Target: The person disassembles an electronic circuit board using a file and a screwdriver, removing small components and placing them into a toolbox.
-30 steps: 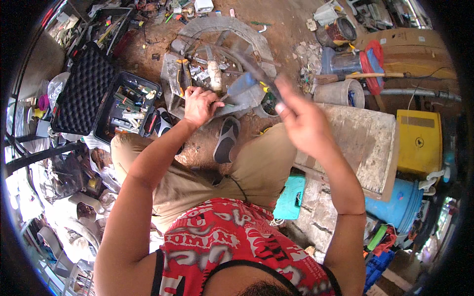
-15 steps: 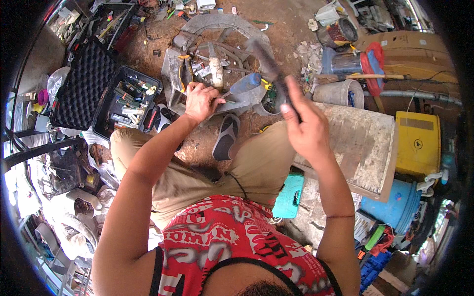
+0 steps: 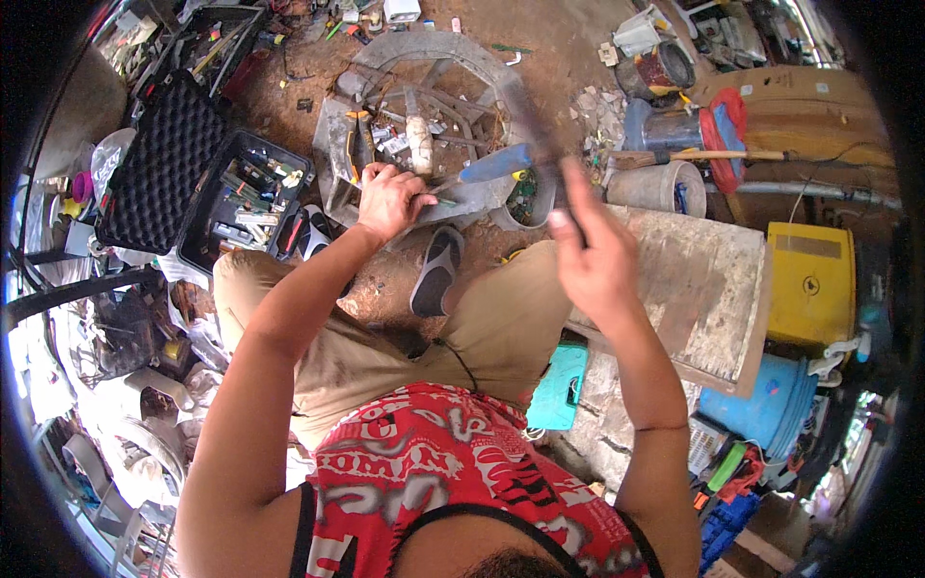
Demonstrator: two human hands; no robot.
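Note:
My left hand (image 3: pixel 390 200) is bent over the near edge of a grey round metal frame (image 3: pixel 487 65), with its fingers closed. From those fingers, a thin shaft runs to the blue handle of a tool (image 3: pixel 496 163); its working end is hidden. A small greenish piece shows beside the fingertips. My right hand (image 3: pixel 597 255) grips a long dark bar-like tool (image 3: pixel 541 135), smeared by motion, whose far part is close to the blue handle. Inside the frame lie a white-wrapped tool (image 3: pixel 419 144) and yellow-and-black pliers (image 3: pixel 362 140).
An open black case (image 3: pixel 251 197) of small parts stands at left. A worn wooden board (image 3: pixel 689 289) is beside my right forearm, with a yellow case (image 3: pixel 812 279) and blue bucket (image 3: pixel 761 400) beyond. Near the frame stands a small bucket (image 3: pixel 527 200); a teal case (image 3: pixel 559 385) lies below.
The blue handle has shifted slightly right and tilted flatter. The dark tool has swung a little to the right and is still blurred. My left hand has stayed nearly in place.

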